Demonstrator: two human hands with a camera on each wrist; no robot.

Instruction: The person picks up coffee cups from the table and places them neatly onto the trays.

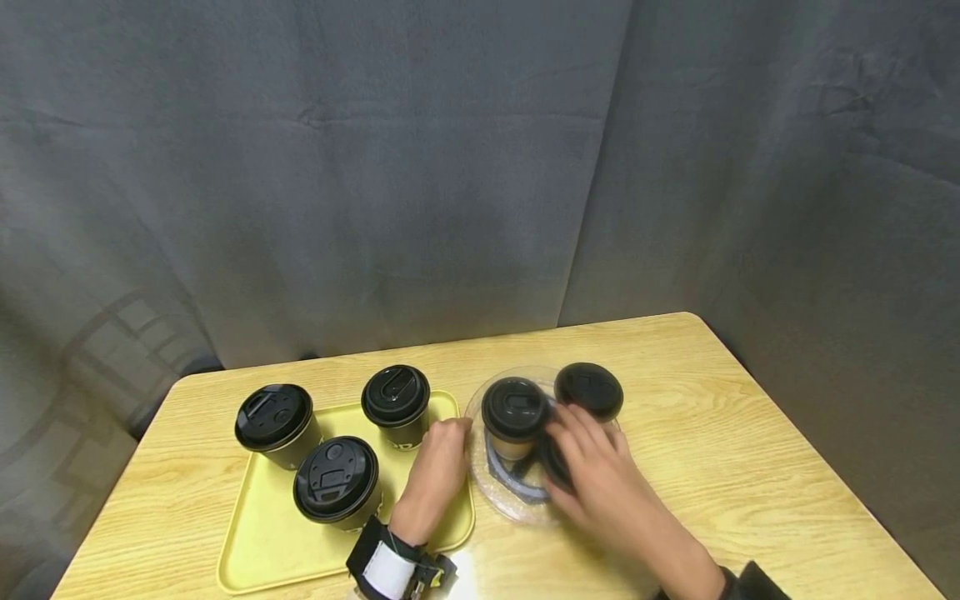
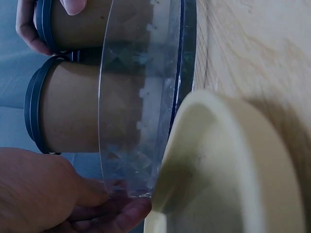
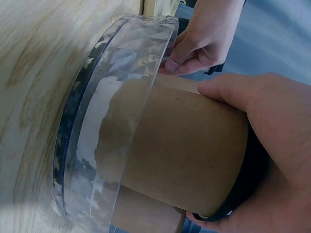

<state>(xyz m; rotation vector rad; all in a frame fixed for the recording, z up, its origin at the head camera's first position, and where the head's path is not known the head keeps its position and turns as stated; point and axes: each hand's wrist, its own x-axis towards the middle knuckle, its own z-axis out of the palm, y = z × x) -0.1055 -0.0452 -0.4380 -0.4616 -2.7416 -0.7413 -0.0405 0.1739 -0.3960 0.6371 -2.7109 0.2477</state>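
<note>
A clear round tray (image 1: 513, 508) with a faceted plastic wall holds several paper coffee cups with black lids. My left hand (image 1: 442, 462) pinches its left rim between thumb and fingers. With my right hand (image 1: 600, 479) I grip a brown coffee cup (image 3: 189, 150) near its black lid; the cup's lower part sits inside the clear wall. Fingers hide most of that lid in the head view. Beside it in the tray stand another lidded cup (image 1: 514, 410) and, farther back right, a third one (image 1: 588, 389).
Left of the clear tray lies a yellow rectangular tray (image 1: 262, 546), its edge close to my left hand. On it stand three black-lidded cups, at back left (image 1: 276, 421), in front (image 1: 337, 483) and at back right (image 1: 396, 400). A grey curtain (image 1: 375, 167) hangs behind the wooden table (image 1: 750, 467).
</note>
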